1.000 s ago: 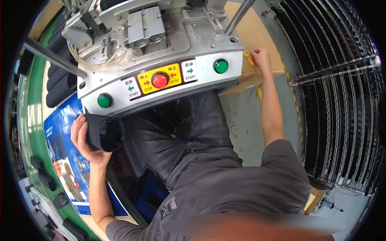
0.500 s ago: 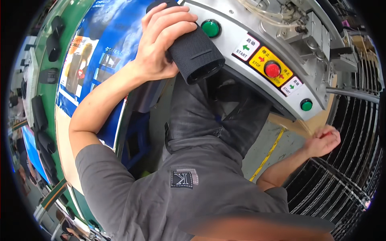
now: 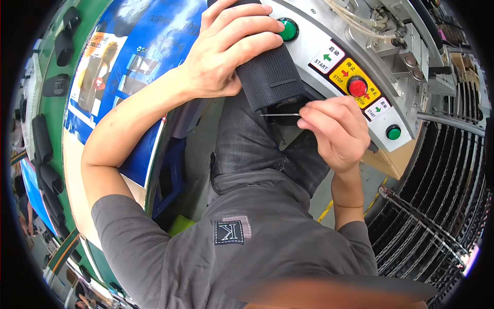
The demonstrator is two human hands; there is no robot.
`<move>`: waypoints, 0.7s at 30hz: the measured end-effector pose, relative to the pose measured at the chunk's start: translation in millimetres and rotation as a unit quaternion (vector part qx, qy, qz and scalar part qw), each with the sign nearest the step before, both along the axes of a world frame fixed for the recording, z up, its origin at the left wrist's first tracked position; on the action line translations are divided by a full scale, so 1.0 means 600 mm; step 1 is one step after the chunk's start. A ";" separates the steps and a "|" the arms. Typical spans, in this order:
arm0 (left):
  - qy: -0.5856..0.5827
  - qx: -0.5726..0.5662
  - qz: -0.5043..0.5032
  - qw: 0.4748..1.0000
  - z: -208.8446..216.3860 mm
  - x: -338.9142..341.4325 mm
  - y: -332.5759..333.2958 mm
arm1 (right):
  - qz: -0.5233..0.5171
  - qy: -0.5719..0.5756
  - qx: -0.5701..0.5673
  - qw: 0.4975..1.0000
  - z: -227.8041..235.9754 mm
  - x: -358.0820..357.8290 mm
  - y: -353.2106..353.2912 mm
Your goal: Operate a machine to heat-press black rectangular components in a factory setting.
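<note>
Machinery [image 3: 355, 49] in pale metal curves across the upper right, with a glossy blue sheet [image 3: 170, 31] over at the left. From where I stand, the black textured sleeve [image 3: 270, 74] is between them, its long axis slanting from upper left to lower right. Its lower end lies left of the right hand [image 3: 337, 129], the nearer one to it. The left hand [image 3: 221, 56] curls over the upper part, fingers slightly parted. The right pinches a thin metal rod [image 3: 280, 115], tip pointing left, by the lower rim; whether they touch, I can't tell.
</note>
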State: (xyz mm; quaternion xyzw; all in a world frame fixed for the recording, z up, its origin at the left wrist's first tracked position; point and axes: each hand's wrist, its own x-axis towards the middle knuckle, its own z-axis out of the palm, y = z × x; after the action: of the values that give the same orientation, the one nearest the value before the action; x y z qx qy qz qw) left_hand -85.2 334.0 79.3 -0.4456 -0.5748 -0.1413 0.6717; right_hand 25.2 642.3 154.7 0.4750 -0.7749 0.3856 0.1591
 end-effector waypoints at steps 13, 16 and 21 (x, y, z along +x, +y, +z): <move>-0.019 0.004 -0.011 1.000 0.004 0.010 0.037 | -0.013 0.047 0.024 0.999 -0.007 -0.026 -0.006; -0.024 0.002 -0.012 1.000 0.003 0.007 0.036 | 0.002 0.041 0.022 0.999 -0.008 -0.030 -0.006; -0.032 0.000 -0.014 0.999 -0.002 0.004 0.039 | 0.015 0.014 0.012 1.000 -0.014 -0.028 -0.010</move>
State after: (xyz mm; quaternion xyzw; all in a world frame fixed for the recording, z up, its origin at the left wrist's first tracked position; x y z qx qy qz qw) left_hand -83.0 357.6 78.3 -0.4490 -0.5897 -0.1649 0.6508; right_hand 8.4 636.1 146.5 0.4936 -0.7699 0.3723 0.1582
